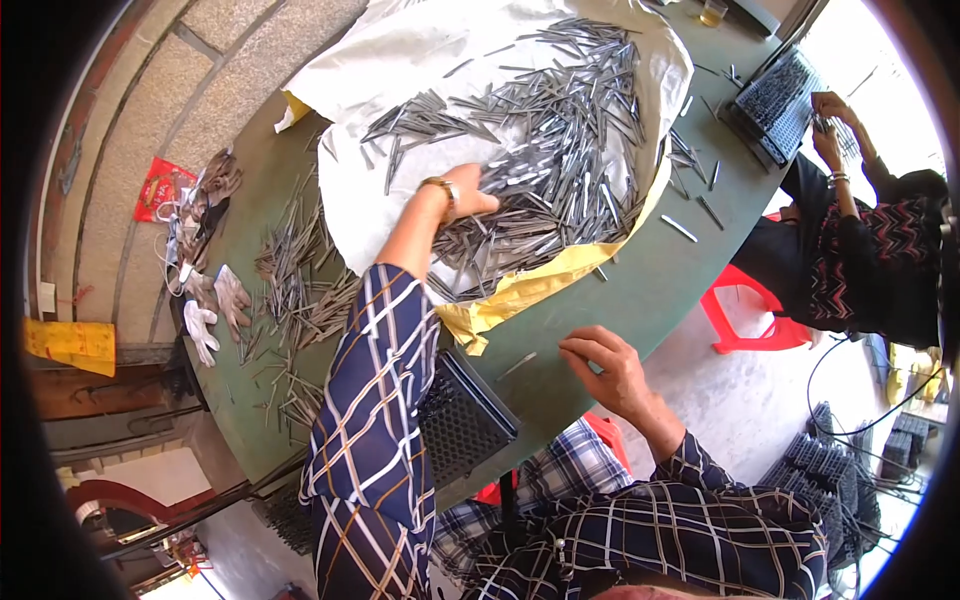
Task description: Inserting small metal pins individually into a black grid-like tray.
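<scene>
A large heap of thin grey metal strips (575, 170) lies on a white sheet (400, 70) with a yellow edge, spread over the green table. My left hand (463, 193), with a bracelet at the wrist, reaches into the near left of this heap. Strips beside its fingers are smeared by motion, and most of the fingers are hidden. My right hand (612, 375) hovers near the table's front edge, fingers loosely bent and apart from the thumb, nothing visible in it. A single strip (517, 366) lies left of it. Partly under my left sleeve sits a black perforated tray (465, 420).
More strips (300, 290) lie loose on the table's left, near pale work gloves (200, 330). At right, a co-worker's hands (835, 120) work over another black tray (780, 100). A cup (712, 12) stands at the far edge. Red stool (745, 310) and stacked trays (820, 490) occupy the floor.
</scene>
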A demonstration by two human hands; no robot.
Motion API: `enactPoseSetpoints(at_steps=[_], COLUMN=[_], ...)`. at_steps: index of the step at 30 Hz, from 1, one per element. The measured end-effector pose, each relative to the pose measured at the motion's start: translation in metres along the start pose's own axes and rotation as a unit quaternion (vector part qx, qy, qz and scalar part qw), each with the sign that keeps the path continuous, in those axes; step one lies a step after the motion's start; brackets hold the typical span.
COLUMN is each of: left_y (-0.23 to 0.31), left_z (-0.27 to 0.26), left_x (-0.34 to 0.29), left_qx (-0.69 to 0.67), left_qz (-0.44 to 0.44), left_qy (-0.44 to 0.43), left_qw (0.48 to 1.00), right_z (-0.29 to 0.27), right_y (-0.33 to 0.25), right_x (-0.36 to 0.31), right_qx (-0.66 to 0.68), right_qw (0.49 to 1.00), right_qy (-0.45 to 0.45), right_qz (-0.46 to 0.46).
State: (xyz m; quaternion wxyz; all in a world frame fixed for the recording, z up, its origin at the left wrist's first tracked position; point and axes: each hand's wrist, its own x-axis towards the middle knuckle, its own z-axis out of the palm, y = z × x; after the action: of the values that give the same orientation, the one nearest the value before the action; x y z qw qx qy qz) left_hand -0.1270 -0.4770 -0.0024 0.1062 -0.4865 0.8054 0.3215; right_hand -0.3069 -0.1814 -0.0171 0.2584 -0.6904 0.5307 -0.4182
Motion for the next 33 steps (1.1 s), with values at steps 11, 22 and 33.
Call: enactPoseSetpoints(at_steps=[11,22,33], left_y=[-0.057,-0.014,-0.016], left_z=[0.061,0.054,0.072], left_x=[-0.021,-0.013,0.007], left_qx=[-0.67,-0.605,-0.474], left_qz=[0.077,0.137,0.072], left_qy=[0.293,0.453,0.475], left_qw=[0.678,0.64,0.737], right_z=[0.007,-0.006,-0.002], right_y=[0.002,0.015,0.017], right_x=[-0.002,-0.008,-0.01], right_qx=[-0.001,-0.032,-0.026], right_qw=[1.0,0.999,1.0], right_qy=[0.002,-0.003,-0.013], right_qz=[-0.017,-0.006,-0.007])
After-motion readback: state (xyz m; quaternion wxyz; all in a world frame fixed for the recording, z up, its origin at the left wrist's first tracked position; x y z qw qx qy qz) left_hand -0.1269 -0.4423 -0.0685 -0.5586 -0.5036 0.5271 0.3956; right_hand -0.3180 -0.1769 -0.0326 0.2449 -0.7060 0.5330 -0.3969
